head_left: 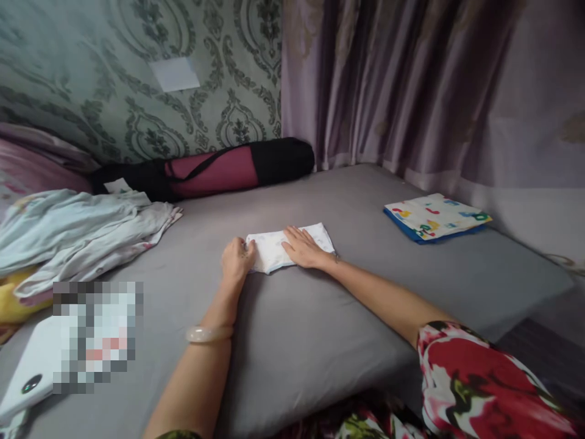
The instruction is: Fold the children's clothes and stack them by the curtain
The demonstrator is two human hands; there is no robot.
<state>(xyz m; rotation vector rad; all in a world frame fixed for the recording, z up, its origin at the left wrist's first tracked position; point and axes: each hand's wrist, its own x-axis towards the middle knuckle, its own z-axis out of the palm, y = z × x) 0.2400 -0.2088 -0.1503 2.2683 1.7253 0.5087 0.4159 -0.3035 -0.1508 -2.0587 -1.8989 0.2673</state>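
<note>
Cloth, thin, white and faintly patterned, folded into a flat oblong (269, 249), lies near the middle of the smooth grey fabric-covered surface (320, 341), in front of the person. Its long axis runs from left to right, slightly aslant, with the right end a little farther from the person; a pale blue edge shows along the near side. The bare right hand (302, 249) lies flat on its right half, fingers outstretched, while the bare left hand (235, 259) is curled at its left end, thumb against the edge; whether it pinches the fabric, I cannot tell. The two hands are apart, with white fabric between them. The right palm covers part of the pattern, and the curled left fingers are hard to make out. At lower left, blocky pixelation hides part of a smooth white device with a dark oval spot (36, 353), and a yellow object (21, 302) is cut off by the frame. Along the wall lies a long tubular black bag with a maroon middle panel and black strap (219, 172); what it holds is out of sight.
</note>
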